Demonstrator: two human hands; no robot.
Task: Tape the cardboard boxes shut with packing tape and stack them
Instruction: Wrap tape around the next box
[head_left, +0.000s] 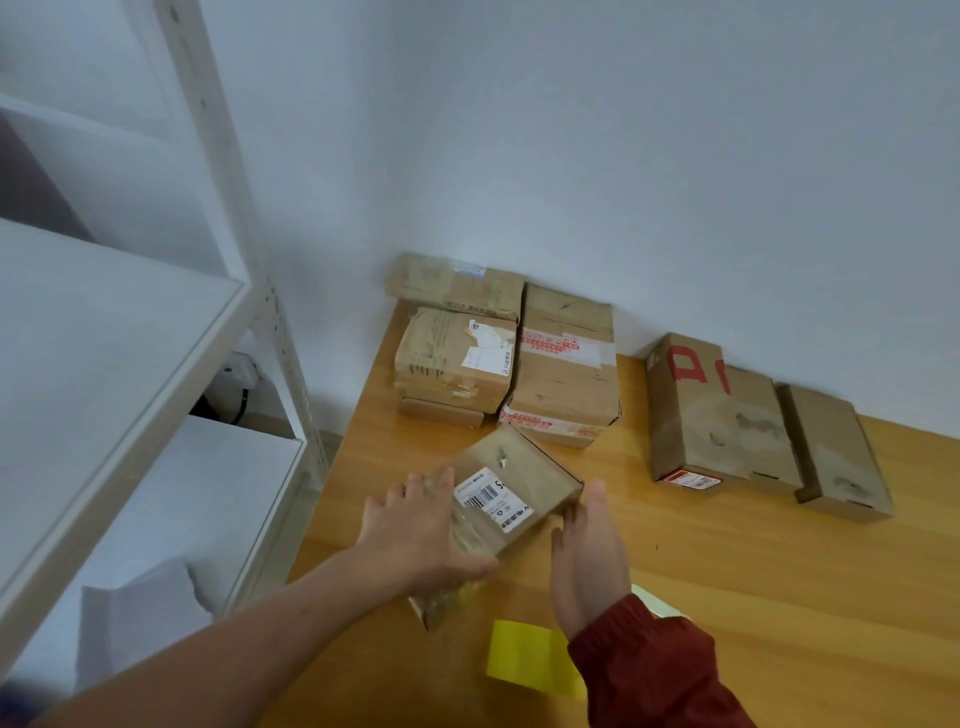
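Small cardboard box (519, 467) sits between both hands: left hand (421, 530) rests spread, flat fingers on it; right hand (587, 556), fingers straight, lies just beside it.

A barcode-labelled box (524, 478) lies skewed before stacked taped boxes (563, 379).

Pale bare wall (623, 156) — wooden table (753, 597) against it, white shelving (104, 338) left.

Head-worn view, forward and down over table (727, 597)
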